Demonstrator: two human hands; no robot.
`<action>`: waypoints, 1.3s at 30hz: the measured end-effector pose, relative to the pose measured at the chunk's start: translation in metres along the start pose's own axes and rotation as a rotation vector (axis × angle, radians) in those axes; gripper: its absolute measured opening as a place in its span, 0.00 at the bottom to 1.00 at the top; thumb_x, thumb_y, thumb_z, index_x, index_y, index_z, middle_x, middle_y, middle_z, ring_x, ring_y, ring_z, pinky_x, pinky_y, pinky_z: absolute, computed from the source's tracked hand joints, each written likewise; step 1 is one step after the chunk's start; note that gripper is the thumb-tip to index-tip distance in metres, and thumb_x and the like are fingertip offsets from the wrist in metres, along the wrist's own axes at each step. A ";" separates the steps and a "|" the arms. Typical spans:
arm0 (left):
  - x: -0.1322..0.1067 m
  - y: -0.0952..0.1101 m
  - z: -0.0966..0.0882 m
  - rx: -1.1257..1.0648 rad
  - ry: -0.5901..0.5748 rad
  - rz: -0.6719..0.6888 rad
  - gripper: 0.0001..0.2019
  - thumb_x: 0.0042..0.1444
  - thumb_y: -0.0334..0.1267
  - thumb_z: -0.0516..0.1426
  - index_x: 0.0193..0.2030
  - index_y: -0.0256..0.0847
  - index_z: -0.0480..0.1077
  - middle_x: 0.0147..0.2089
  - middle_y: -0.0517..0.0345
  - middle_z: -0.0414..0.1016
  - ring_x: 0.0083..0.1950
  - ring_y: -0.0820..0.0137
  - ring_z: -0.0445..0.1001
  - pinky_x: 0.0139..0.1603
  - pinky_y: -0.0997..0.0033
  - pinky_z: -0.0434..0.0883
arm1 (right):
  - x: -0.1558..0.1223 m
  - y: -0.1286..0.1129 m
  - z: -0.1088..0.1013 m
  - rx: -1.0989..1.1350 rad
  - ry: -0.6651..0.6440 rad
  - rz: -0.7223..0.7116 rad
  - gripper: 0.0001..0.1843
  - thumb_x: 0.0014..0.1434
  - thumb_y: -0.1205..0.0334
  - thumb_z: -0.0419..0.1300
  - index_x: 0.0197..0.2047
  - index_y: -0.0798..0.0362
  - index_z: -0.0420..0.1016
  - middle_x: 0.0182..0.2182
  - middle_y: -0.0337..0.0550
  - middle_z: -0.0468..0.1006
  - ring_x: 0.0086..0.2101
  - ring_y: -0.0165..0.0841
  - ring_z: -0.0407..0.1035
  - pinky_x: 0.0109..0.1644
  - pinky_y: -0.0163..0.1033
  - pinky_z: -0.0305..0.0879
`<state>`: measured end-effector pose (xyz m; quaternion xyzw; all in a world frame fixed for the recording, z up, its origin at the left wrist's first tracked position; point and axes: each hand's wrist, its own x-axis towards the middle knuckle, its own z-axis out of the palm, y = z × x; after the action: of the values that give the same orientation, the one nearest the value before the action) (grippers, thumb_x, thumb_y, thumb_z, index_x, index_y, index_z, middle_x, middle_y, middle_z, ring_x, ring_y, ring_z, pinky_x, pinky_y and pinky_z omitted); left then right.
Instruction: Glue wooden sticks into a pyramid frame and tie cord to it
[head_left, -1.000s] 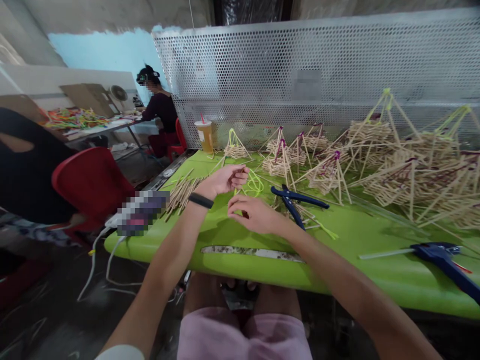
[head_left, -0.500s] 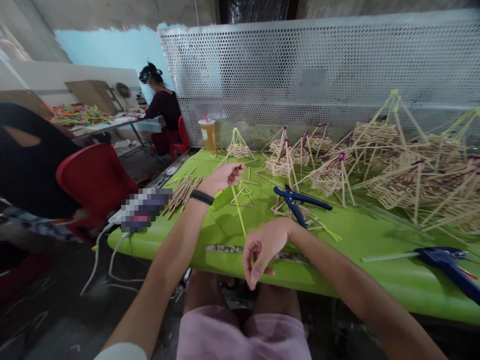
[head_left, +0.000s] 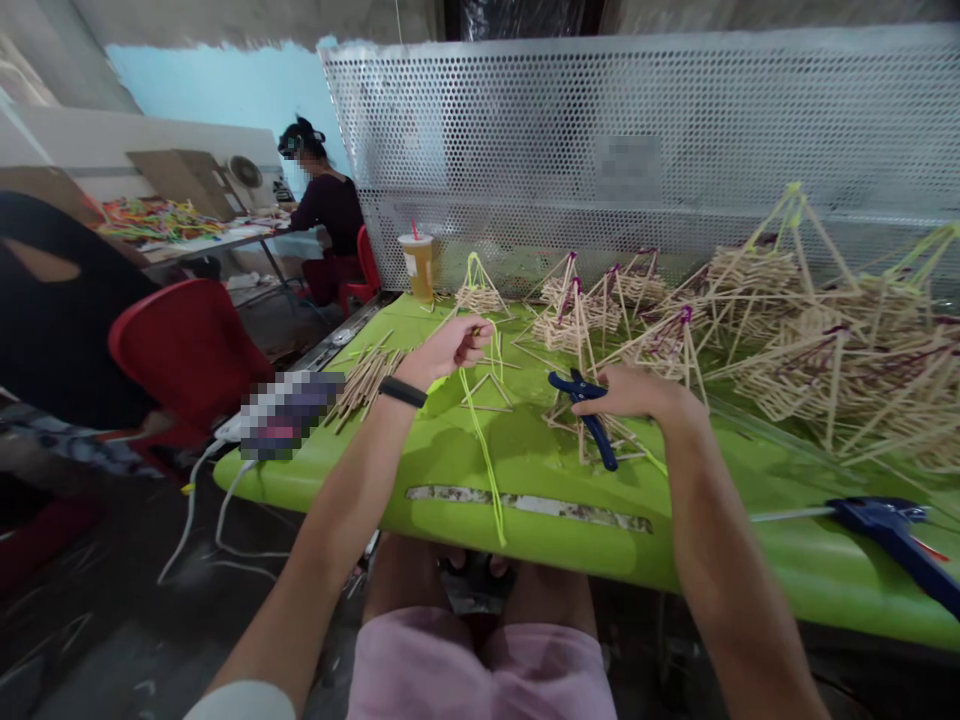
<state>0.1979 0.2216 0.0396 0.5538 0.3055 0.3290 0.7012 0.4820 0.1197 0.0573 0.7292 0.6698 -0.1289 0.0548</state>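
In front of me, my left hand [head_left: 459,346] is closed in a pinch around a neon yellow cord [head_left: 486,455]. The cord's strands hang down across the table to its front edge. Under that hand, a few thin sticks [head_left: 491,395] form a small angular shape on the table. Over to the right, my right hand [head_left: 634,390] has its fingers around one handle of the blue pliers [head_left: 596,430]. Those pliers still lie on top of a small stick bundle [head_left: 559,415]. My palm hides part of the handle.
Loose sticks [head_left: 367,385] lie on the left of the green table [head_left: 435,455]. Stick pyramids [head_left: 795,300] crowd the right and back. A drink cup [head_left: 418,268] stands at the rear, a blue glue gun [head_left: 885,530] at right. A co-worker [head_left: 330,220] sits beyond.
My right hand let go of the cord's lower end and moved up and right onto the pliers. The cord now hangs loose from my left hand, which stays nearly in place.
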 end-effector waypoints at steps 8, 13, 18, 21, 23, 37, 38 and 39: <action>-0.003 0.005 0.002 -0.053 0.005 -0.028 0.20 0.72 0.37 0.49 0.25 0.43 0.55 0.23 0.70 0.42 0.16 0.80 0.39 0.14 0.80 0.41 | 0.000 -0.003 0.000 -0.038 -0.127 0.058 0.26 0.50 0.35 0.75 0.34 0.50 0.79 0.41 0.54 0.84 0.40 0.48 0.79 0.40 0.46 0.71; -0.006 0.006 0.004 -0.087 0.030 -0.018 0.21 0.74 0.39 0.50 0.26 0.43 0.56 0.23 0.70 0.43 0.16 0.80 0.40 0.15 0.80 0.41 | 0.003 0.006 0.000 -0.084 -0.098 0.051 0.22 0.51 0.39 0.73 0.29 0.51 0.80 0.36 0.53 0.83 0.38 0.47 0.79 0.38 0.45 0.69; -0.006 0.005 0.003 -0.059 0.061 -0.003 0.22 0.75 0.37 0.52 0.25 0.42 0.55 0.23 0.69 0.44 0.16 0.81 0.43 0.16 0.80 0.41 | 0.000 0.008 -0.003 -0.048 -0.090 0.075 0.19 0.50 0.43 0.73 0.27 0.51 0.81 0.37 0.53 0.84 0.37 0.46 0.79 0.38 0.45 0.68; -0.004 0.003 0.002 -0.032 0.049 0.008 0.22 0.75 0.37 0.52 0.25 0.41 0.56 0.24 0.69 0.45 0.17 0.81 0.44 0.17 0.79 0.42 | -0.001 0.007 -0.004 -0.050 -0.089 0.081 0.19 0.52 0.43 0.72 0.26 0.51 0.80 0.36 0.53 0.83 0.36 0.45 0.78 0.37 0.44 0.67; -0.003 0.001 0.001 -0.009 0.027 0.020 0.22 0.76 0.38 0.51 0.26 0.41 0.58 0.24 0.69 0.46 0.17 0.81 0.44 0.17 0.79 0.43 | -0.001 0.007 -0.004 -0.045 -0.086 0.060 0.20 0.53 0.43 0.72 0.25 0.51 0.79 0.35 0.51 0.83 0.35 0.43 0.77 0.36 0.44 0.66; -0.007 -0.006 0.024 0.031 -0.095 0.023 0.20 0.77 0.41 0.52 0.30 0.41 0.63 0.24 0.69 0.49 0.17 0.81 0.46 0.17 0.81 0.45 | -0.016 0.020 -0.015 0.851 0.093 -0.499 0.28 0.51 0.38 0.74 0.45 0.52 0.87 0.44 0.53 0.86 0.46 0.48 0.80 0.54 0.52 0.75; -0.007 -0.005 0.025 0.021 -0.124 0.022 0.20 0.77 0.41 0.52 0.29 0.41 0.62 0.24 0.69 0.48 0.17 0.81 0.45 0.17 0.81 0.45 | -0.017 0.019 -0.013 0.949 0.109 -0.545 0.29 0.50 0.35 0.73 0.43 0.51 0.87 0.43 0.54 0.86 0.47 0.50 0.81 0.54 0.54 0.75; -0.008 -0.005 0.026 0.011 -0.155 0.017 0.21 0.76 0.42 0.52 0.29 0.40 0.61 0.25 0.69 0.48 0.17 0.81 0.45 0.17 0.82 0.46 | -0.017 0.018 -0.010 1.039 0.127 -0.579 0.29 0.50 0.33 0.73 0.42 0.51 0.87 0.43 0.54 0.86 0.48 0.52 0.81 0.54 0.55 0.76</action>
<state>0.2143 0.1993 0.0407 0.5838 0.2473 0.2895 0.7171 0.5000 0.1040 0.0701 0.4546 0.6923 -0.4054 -0.3868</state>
